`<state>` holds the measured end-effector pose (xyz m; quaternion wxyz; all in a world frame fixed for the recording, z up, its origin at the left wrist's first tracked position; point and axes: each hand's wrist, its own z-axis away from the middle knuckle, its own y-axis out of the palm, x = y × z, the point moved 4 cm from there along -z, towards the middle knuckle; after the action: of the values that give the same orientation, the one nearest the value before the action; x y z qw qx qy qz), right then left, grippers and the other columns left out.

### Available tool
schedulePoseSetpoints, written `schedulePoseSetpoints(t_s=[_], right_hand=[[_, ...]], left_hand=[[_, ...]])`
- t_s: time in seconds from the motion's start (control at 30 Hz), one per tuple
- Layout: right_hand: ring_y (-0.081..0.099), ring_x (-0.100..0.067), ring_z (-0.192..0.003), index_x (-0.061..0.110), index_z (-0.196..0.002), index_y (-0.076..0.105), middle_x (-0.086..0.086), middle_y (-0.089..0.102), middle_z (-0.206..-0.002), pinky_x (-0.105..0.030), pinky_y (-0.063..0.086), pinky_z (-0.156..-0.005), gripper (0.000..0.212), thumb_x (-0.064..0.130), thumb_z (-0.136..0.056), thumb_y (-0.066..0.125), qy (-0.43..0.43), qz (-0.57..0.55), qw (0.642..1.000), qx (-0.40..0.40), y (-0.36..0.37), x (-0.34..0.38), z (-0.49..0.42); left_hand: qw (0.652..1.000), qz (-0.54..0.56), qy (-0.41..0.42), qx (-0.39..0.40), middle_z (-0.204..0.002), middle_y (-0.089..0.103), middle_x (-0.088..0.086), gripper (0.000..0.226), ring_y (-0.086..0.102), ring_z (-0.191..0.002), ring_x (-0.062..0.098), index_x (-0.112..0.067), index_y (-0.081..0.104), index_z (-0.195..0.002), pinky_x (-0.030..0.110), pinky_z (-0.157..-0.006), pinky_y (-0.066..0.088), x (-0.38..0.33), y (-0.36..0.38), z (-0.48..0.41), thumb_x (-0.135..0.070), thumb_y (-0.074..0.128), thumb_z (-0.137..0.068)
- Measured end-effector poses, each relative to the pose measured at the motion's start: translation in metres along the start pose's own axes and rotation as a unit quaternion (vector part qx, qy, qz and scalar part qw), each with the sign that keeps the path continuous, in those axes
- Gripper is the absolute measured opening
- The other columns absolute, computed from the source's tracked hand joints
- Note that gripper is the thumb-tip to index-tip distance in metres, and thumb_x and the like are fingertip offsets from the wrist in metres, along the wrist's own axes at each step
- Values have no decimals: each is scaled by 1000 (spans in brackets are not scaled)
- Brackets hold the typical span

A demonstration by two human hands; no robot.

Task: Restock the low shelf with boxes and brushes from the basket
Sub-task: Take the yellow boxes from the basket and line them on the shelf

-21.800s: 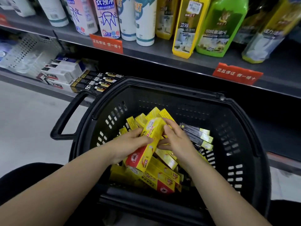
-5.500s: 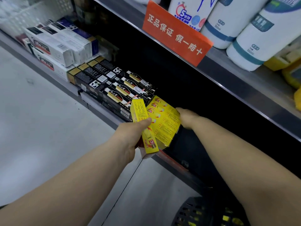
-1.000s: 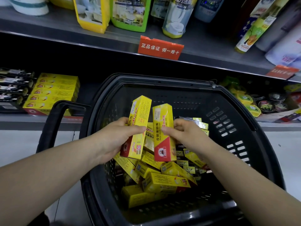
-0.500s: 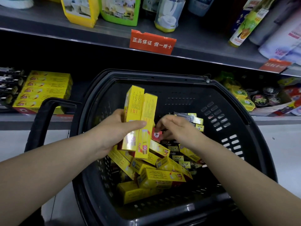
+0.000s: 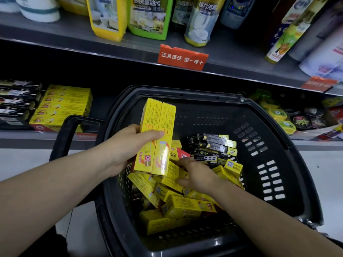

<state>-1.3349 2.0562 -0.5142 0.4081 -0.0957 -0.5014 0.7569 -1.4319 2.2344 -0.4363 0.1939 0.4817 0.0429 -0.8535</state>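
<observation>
Pile of yellow boxes (image 5: 185, 208) at the basket's (image 5: 269, 182) near wall. Right hand (image 5: 194, 175) pinches top box (image 5: 172, 176). Left hand (image 5: 126, 145) clamps two upright boxes (image 5: 157, 134). Step looks like gathering a batch. Next: lift out and carry to the low shelf (image 5: 22, 138), against the shelved yellow stack (image 5: 65, 106).

Two tall yellow cardboard boxes (image 5: 156, 138) stand together over one black plastic basket (image 5: 185, 93), beneath two orange shelf tags (image 5: 182, 56) (the loose yellow boxes (image 5: 189, 208) inside defy counting).

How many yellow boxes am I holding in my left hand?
2. One yellow box sits on the left, the second yellow box against its right side, both upright in the left hand over the basket. Others may hide behind.
</observation>
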Motion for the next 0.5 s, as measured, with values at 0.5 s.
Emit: schedulePoseSetpoints(t_s=[0.5], right_hand=[[65, 6, -83, 41, -85, 70, 21, 71, -89, -23, 41, -82, 37, 69, -60, 66, -6, -451, 887, -100, -98, 33, 20]], left_hand=[[999, 33, 37, 2, -79, 76, 0, 34, 72, -68, 16, -19, 59, -108, 25, -50, 54, -18, -19, 16, -35, 69, -79]])
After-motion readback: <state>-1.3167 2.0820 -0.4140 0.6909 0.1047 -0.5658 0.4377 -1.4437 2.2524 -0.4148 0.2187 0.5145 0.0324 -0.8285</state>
